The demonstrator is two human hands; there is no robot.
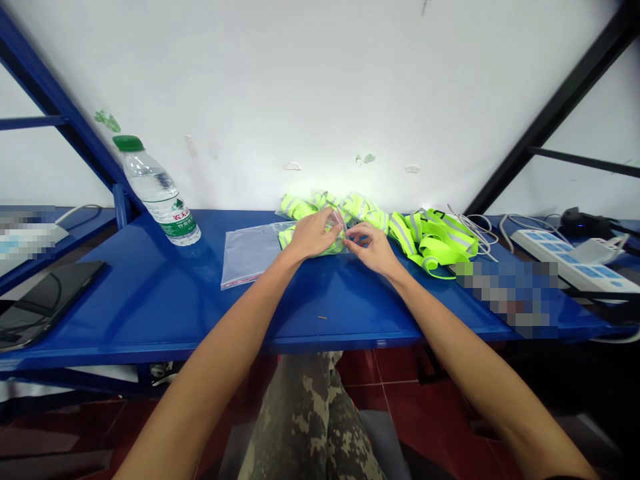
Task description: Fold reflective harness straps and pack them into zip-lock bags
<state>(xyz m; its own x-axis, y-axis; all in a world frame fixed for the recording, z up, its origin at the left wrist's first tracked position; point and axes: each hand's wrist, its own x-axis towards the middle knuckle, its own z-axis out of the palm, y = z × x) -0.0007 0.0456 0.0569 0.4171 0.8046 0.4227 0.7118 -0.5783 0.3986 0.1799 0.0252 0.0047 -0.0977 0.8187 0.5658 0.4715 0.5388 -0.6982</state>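
Observation:
Between my hands is a clear zip bag (340, 219) with a folded neon-yellow reflective strap (330, 248) inside. My left hand (315, 233) pinches the bag near its red-lined top edge, fingers closed. On the other side, my right hand (373, 248) has its thumb and forefinger closed on the same edge. Flat plastic bags (247, 252) lie left of my left hand. Behind both hands are more bundled neon straps (367, 210), some seemingly in clear bags. Loose neon straps with silver bands (435, 240) are heaped to the right of my right hand.
A water bottle (167, 207) with a green cap stands on the blue table (200, 307) at the left. A dark tablet-like device (47, 300) lies far left. White cables (483, 233) and a power strip (575, 263) are at right. A small brown sliver (323, 317) lies near the front edge.

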